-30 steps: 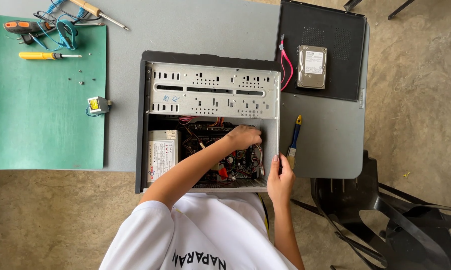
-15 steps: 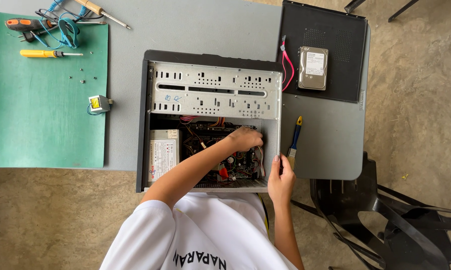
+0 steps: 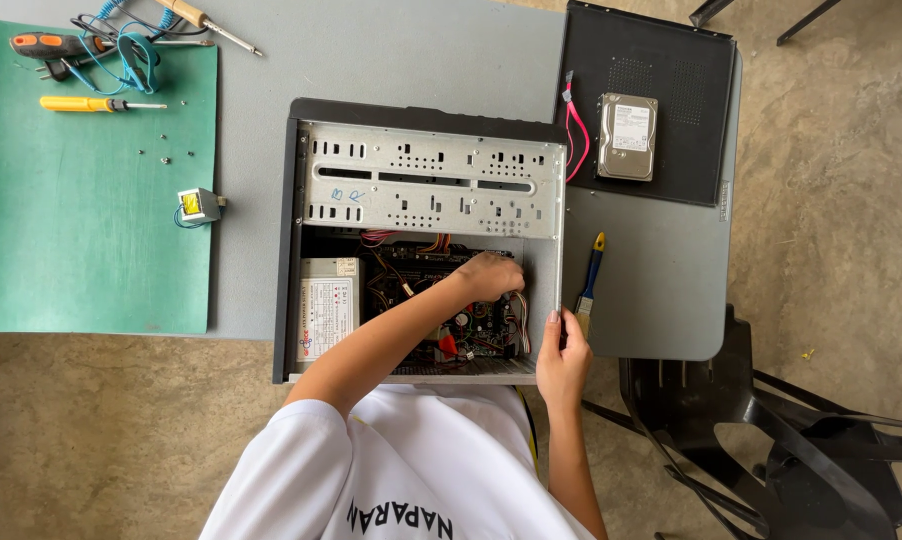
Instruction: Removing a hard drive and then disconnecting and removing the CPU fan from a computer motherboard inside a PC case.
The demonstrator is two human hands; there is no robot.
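Observation:
An open computer case (image 3: 301, 240) lies on its side on the grey table (image 3: 411, 60). My left hand (image 3: 488, 276) reaches into it, fingers curled down among the coloured wires (image 3: 516, 325) over the motherboard (image 3: 471, 330); whatever it grips is hidden. My right hand (image 3: 561, 362) holds the case's right wall near its front corner. A silver power supply (image 3: 326, 305) sits at the left inside the case, below the perforated metal drive bay (image 3: 431, 190).
A small brush (image 3: 590, 285) lies just right of the case. A hard drive (image 3: 627, 137) and a pink cable (image 3: 574, 135) rest on the black side panel (image 3: 671, 70). The green mat (image 3: 91, 250) carries screwdrivers (image 3: 96, 103), a small transformer (image 3: 198, 206) and screws. A black chair (image 3: 761, 430) stands at right.

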